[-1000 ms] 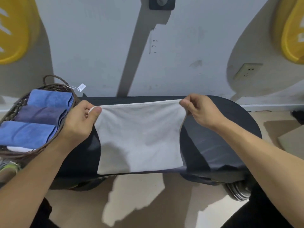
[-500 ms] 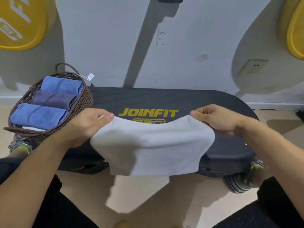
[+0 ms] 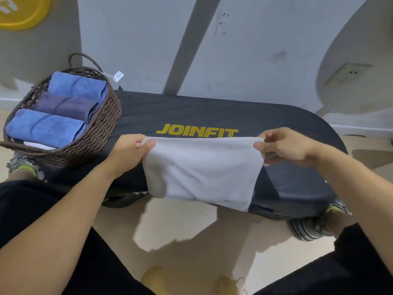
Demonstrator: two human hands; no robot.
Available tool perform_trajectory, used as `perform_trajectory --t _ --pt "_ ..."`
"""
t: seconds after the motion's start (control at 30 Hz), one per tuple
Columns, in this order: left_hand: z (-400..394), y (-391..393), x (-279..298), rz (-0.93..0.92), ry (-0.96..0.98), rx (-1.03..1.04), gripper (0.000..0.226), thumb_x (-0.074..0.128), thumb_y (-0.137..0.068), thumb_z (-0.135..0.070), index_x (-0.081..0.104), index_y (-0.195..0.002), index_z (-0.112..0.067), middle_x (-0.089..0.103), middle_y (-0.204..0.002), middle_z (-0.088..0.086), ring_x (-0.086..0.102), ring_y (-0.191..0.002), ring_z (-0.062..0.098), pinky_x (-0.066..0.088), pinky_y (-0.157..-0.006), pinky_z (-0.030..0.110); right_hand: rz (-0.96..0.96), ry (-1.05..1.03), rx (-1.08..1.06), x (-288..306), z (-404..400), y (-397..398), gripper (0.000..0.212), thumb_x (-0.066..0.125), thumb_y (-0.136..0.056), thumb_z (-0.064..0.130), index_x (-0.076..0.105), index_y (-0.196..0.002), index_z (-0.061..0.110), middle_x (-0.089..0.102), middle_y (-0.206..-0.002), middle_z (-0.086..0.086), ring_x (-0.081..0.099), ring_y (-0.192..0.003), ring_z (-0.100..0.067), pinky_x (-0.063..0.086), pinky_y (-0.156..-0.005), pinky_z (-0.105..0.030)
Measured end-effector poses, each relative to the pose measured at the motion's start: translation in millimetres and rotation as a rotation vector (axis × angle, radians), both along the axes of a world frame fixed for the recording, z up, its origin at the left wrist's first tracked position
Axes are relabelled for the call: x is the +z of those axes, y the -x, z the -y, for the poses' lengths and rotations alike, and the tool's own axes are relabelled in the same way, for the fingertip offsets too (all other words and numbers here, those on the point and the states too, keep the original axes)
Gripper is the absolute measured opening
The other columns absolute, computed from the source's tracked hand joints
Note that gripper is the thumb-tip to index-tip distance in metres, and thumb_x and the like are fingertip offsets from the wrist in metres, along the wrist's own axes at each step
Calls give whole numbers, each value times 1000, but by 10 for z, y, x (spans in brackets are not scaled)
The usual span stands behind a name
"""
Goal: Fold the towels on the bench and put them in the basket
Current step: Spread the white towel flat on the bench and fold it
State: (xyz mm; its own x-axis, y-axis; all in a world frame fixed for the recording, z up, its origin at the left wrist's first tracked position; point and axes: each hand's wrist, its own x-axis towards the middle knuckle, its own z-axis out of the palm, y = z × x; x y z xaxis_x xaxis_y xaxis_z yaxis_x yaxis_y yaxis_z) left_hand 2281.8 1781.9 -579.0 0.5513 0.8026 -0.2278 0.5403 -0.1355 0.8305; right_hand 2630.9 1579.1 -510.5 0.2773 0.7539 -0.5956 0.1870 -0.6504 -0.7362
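A white towel (image 3: 202, 171) hangs stretched between my two hands over the near edge of the black bench (image 3: 212, 111) marked JOINFIT. My left hand (image 3: 129, 154) pinches its upper left corner. Its upper right corner is pinched by my right hand (image 3: 285, 147). The towel's lower edge droops past the bench front. At the bench's left end stands a brown woven basket (image 3: 100, 128) holding three folded towels, two blue (image 3: 44, 126) and one dark purple-grey (image 3: 66, 106), with something white under them.
A grey wall runs close behind the bench, with a socket (image 3: 346, 74) at the right and a yellow disc (image 3: 23, 11) at the upper left. My knees and shoes (image 3: 312, 226) flank the beige floor below the bench.
The towel came down from a raised spread in front of the wall to the bench's near edge, uncovering the JOINFIT lettering. My hands moved closer together, and the view tilted down.
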Motion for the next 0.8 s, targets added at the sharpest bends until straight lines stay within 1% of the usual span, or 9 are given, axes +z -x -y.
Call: perform_trajectory --t 0.1,0.17,0.27,0.37,0.4,0.47,0.57,0.7,0.8 --pt "-118 -148 -47 -110 -186 -27 44 53 -96 -29 44 -56 -15 51 -57 4 48 -58 21 42 -61 42 159 -11 -116 -179 -155 15 21 61 -98 24 67 -86 8 72 -70 -4 62 -66 -19 54 -63 -28" --pt "-220 -240 -88 -162 -205 -19 47 46 -93 -38 45 -57 -9 56 -51 6 52 -55 20 42 -62 39 275 7 -202 -308 -263 -12 24 65 -94 29 67 -78 13 62 -60 3 49 -56 -16 43 -56 -26" --pt "-372 -327 -223 -194 -26 40 43 44 -94 -44 56 -67 -13 62 -45 6 53 -38 13 36 -50 28 280 58 -317 -503 -426 -49 26 65 -95 32 66 -88 7 60 -69 -7 52 -55 -19 41 -49 -26" --pt "-531 -439 -366 -122 254 134 28 52 -99 -36 63 -85 -14 67 -56 7 64 -51 25 37 -37 23 145 82 -456 -646 -593 -38 21 61 -98 26 60 -100 5 68 -87 -12 70 -55 -18 47 -41 -22" --pt "-567 -488 -403 -52 331 184 24 54 -99 -30 64 -89 -10 68 -61 7 70 -59 28 44 -39 24 90 69 -498 -689 -652 -31 20 60 -98 23 58 -103 4 71 -88 -15 73 -60 -22 53 -45 -25" --pt "-622 -586 -473 89 397 272 18 56 -99 -21 63 -88 -8 69 -60 6 74 -70 33 58 -55 29 55 29 -555 -761 -775 -25 19 60 -98 20 58 -102 1 74 -84 -19 75 -69 -29 62 -60 -34" --pt "-665 -694 -552 175 305 335 15 59 -95 -22 65 -84 -14 72 -63 4 75 -74 29 59 -79 40 84 -49 -666 -865 -941 -50 13 64 -95 17 62 -88 6 75 -85 -15 76 -74 -27 62 -73 -37" --pt "-655 -820 -588 209 147 325 11 54 -97 -23 64 -95 -19 75 -74 3 75 -75 17 60 -82 40 79 -157 -779 -974 -1071 -64 12 63 -94 14 63 -84 9 76 -77 -9 76 -74 -20 61 -69 -26" --pt "-617 -941 -593 231 41 318 14 52 -95 -16 60 -104 -22 72 -96 3 72 -87 11 57 -89 34 115 -206 -794 -1048 -1131 -60 10 60 -95 16 64 -96 6 76 -74 -1 75 -75 -15 60 -81 -31"
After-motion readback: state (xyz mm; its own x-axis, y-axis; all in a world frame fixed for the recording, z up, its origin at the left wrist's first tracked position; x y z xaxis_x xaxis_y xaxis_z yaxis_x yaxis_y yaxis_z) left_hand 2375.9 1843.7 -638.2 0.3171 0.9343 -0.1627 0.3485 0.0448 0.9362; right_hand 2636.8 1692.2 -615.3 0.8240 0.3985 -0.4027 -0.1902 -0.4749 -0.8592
